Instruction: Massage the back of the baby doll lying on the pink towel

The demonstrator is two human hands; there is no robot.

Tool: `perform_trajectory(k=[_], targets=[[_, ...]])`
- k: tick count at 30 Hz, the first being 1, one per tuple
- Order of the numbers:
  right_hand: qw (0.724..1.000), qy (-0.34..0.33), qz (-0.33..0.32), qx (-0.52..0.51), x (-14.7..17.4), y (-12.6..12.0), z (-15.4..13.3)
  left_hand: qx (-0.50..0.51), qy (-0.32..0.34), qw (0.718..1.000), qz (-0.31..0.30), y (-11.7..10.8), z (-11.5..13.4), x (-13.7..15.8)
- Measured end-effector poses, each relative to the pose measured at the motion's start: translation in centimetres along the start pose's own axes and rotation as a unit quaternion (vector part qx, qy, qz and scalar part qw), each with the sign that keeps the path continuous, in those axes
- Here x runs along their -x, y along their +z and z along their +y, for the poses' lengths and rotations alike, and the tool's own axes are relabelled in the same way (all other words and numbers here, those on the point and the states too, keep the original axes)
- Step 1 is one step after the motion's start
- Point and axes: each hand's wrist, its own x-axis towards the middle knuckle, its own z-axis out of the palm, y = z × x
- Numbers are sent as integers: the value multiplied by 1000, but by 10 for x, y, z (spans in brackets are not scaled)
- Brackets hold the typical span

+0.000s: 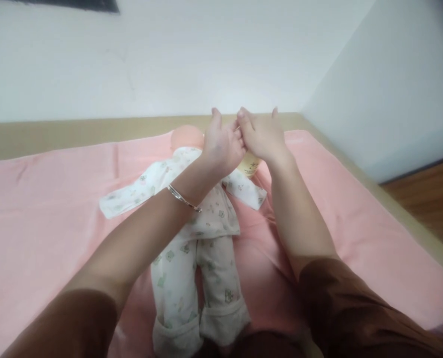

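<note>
My left hand (225, 145) is held palm up, with its thumb raised and its fingers loosely bent. My right hand (265, 135) shows its back, and its fingertips meet or overlap those of the left hand; most of its fingers are hidden. No object shows in either hand. Below them, on its back, lies a baby doll in a white printed top (221, 219) and matching trousers (180, 278). Its smooth head (186, 137) is partly covered by my left hand. A bottle of yellowish liquid (249, 165) shows just under my hands, beside the doll's sleeve.
A pink sheet (49, 199) covers the beige padded surface (16, 139) beneath the doll. A white wall (150, 59) rises behind and another stands at the right. Brown wood (430, 194) shows at the right edge.
</note>
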Motion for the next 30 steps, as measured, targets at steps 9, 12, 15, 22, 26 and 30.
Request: perform_trajectory(k=[9,12,15,22,26,30], targets=[[999,33,-17,32,2,-6,-10,181,-120,975,-47,-36,30,43],[999,28,-8,46,3,-7,-12,415,-197,885,-74,-70,57,71],[998,34,-3,54,5,-9,-14,559,-221,798,-37,-101,77,89],[996,64,0,69,2,-7,-13,641,-174,747,34,-153,87,107],[993,104,-18,54,-4,-6,-6,650,-135,746,54,-168,87,117],[990,128,-48,33,-6,-11,-6,656,-112,742,82,-176,90,127]])
